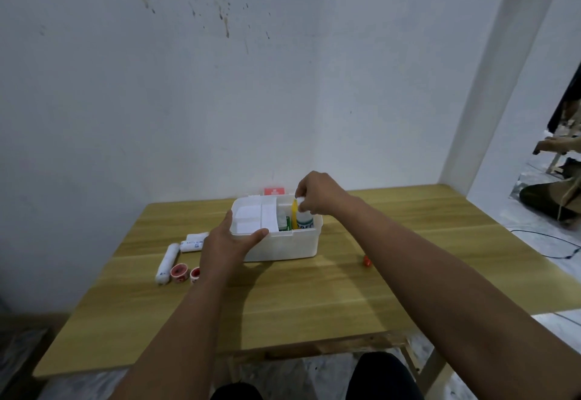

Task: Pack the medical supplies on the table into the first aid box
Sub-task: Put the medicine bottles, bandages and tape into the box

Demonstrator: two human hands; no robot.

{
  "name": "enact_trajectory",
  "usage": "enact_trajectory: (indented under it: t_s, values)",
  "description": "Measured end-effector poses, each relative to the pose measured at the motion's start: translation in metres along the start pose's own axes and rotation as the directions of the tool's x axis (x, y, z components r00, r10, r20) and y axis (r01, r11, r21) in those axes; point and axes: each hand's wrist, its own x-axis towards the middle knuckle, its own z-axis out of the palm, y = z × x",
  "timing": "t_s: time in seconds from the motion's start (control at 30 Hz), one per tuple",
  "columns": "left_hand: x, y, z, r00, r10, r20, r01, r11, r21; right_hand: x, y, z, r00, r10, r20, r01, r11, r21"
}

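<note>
The white first aid box [289, 247] stands open at the middle of the wooden table, with a white inner tray [251, 219] resting across its left half. My left hand [228, 244] grips the tray's near left corner. My right hand [317, 193] holds the cap of a white bottle [305, 220] standing upright in the box's right side, beside a yellow item [294, 215] and a green box [287, 223]. On the table to the left lie three rolled bandages [166, 263] [191, 245] [198, 236] and two red tape rolls [179, 272] [195, 273].
A small red cap-like object [366, 261] lies on the table right of the box. The box lid with a red cross label [274, 191] stands behind it against the white wall. A cable [547, 242] runs on the floor at right.
</note>
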Motion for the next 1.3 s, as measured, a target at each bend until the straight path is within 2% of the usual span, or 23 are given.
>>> enact_trajectory:
  t_s: [0.1, 0.27, 0.47, 0.53, 0.6, 0.67, 0.77, 0.83, 0.9, 1.03, 1.13, 1.3]
  values:
    - [0.000, 0.000, 0.000, 1.000, 0.000, 0.002, 0.000, 1.000, -0.017, 0.000, 0.005, 0.010, 1.000, 0.005, -0.018, -0.006, 0.998, -0.066]
    - [0.000, -0.002, 0.000, 1.000, -0.002, -0.002, 0.002, 1.000, -0.023, 0.001, 0.005, 0.008, 1.000, 0.017, -0.009, -0.018, 0.999, -0.044]
    - [-0.001, -0.002, -0.002, 1.000, 0.008, -0.003, -0.008, 0.999, -0.037, -0.006, 0.008, -0.014, 0.992, 0.117, -0.051, -0.107, 0.981, 0.160]
    - [-0.001, -0.002, -0.002, 1.000, 0.010, -0.003, -0.010, 0.999, -0.036, -0.011, 0.012, -0.028, 0.984, 0.147, -0.103, -0.128, 0.977, 0.172]
    - [-0.001, -0.002, -0.002, 1.000, 0.009, -0.004, -0.009, 0.999, -0.038, -0.017, 0.020, -0.040, 0.972, 0.189, -0.143, -0.170, 0.977, 0.132]
    - [-0.002, -0.001, -0.002, 1.000, 0.012, -0.003, -0.012, 0.999, -0.034, -0.023, 0.029, -0.045, 0.957, 0.261, -0.125, -0.253, 0.965, 0.072]
    - [-0.003, 0.001, -0.002, 1.000, 0.018, 0.002, -0.018, 0.999, -0.035, -0.040, 0.039, -0.047, 0.914, 0.406, 0.018, -0.405, 0.914, -0.034]
    - [-0.003, 0.002, -0.002, 1.000, 0.011, -0.001, -0.011, 0.999, -0.038, -0.053, 0.043, -0.045, 0.874, 0.472, 0.113, -0.454, 0.878, -0.153]
    - [-0.004, 0.003, -0.002, 1.000, 0.002, 0.000, -0.002, 0.999, -0.044, -0.064, 0.046, -0.038, 0.847, 0.508, 0.157, -0.448, 0.840, -0.306]
    - [-0.006, 0.005, -0.002, 1.000, 0.019, 0.005, -0.019, 0.999, -0.050, -0.072, 0.050, -0.013, 0.799, 0.568, 0.197, -0.423, 0.765, -0.486]
    - [-0.006, 0.006, -0.002, 1.000, 0.020, 0.005, -0.019, 0.999, -0.047, -0.075, 0.051, 0.001, 0.800, 0.561, 0.211, -0.390, 0.755, -0.528]
    - [-0.007, 0.008, -0.003, 1.000, 0.008, 0.001, -0.008, 0.999, -0.042, -0.076, 0.050, 0.015, 0.842, 0.525, 0.123, -0.412, 0.773, -0.483]
